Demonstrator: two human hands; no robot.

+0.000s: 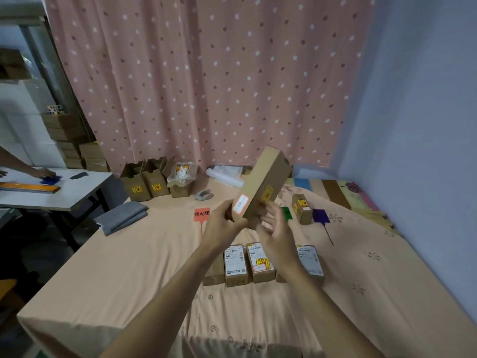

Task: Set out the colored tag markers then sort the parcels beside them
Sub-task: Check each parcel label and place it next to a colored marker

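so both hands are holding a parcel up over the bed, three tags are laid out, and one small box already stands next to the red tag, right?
Not quite. The head view shows the small box standing between the green tag and the purple tag, not by the red tag. The rest holds: left hand and right hand hold a parcel above the bed.

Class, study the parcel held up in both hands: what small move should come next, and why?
Probably turn the parcel in both hands, left hand and right hand, to read its pink sticker, then pick a tag. Red tag, green tag and purple tag already lie out.
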